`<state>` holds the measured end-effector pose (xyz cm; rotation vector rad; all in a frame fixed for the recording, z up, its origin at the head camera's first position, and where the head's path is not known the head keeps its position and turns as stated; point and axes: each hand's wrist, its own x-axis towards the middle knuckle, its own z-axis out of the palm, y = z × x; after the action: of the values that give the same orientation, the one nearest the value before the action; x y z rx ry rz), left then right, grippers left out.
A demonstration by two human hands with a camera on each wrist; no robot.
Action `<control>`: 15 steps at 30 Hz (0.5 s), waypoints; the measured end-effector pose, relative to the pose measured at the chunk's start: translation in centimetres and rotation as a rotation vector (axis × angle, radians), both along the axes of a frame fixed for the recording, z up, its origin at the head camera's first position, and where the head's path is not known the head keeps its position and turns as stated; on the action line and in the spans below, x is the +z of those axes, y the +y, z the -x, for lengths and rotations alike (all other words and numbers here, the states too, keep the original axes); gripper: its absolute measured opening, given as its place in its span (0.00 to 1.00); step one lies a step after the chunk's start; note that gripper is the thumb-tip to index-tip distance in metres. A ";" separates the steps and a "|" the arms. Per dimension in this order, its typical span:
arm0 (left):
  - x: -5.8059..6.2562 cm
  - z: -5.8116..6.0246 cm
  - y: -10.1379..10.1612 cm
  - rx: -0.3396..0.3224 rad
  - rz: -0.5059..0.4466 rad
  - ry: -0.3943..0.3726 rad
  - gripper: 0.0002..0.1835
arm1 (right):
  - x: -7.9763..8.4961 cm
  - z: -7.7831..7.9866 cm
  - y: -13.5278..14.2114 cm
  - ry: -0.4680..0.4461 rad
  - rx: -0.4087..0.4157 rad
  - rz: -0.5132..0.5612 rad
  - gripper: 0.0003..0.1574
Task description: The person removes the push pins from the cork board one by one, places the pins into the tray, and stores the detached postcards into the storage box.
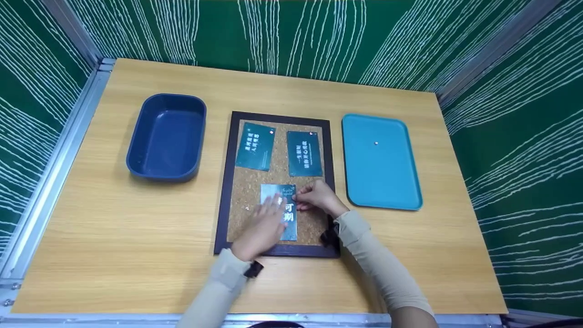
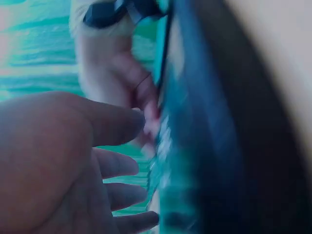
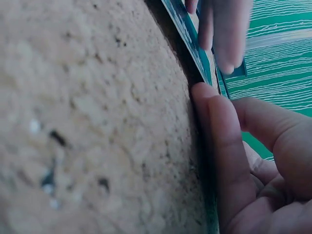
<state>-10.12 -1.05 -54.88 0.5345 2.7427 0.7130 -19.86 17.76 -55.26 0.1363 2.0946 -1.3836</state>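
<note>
A teal card (image 1: 289,230) with white characters lies on the lower part of a dark-framed cork board (image 1: 246,193). My left hand (image 1: 263,224) is spread over the card's left side, and its fingers look straight in the left wrist view; whether they touch the card cannot be told. At the card's upper right edge, my right hand (image 1: 319,197) pinches with thumb and forefinger. In the right wrist view those fingertips (image 3: 204,92) meet the card's edge; any small pin between them is hidden. Two other teal cards (image 1: 255,148) are pinned higher on the board.
A deep blue bin (image 1: 171,141) stands to the board's left. On the right lies a flat turquoise tray (image 1: 382,173) with a tiny shiny pin (image 1: 376,143) on it. Green walls with white streaks close in the wooden table (image 1: 114,255) at the back and sides.
</note>
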 end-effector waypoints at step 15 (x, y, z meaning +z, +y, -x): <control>5.5 4.2 -13.5 0.430 -0.437 0.110 0.27 | -0.5 0.1 0.2 -0.013 0.007 0.023 0.07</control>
<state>-14.31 -14.55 -49.33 0.0526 2.8348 1.4434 -19.92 17.99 -55.74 0.1288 2.0659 -1.3983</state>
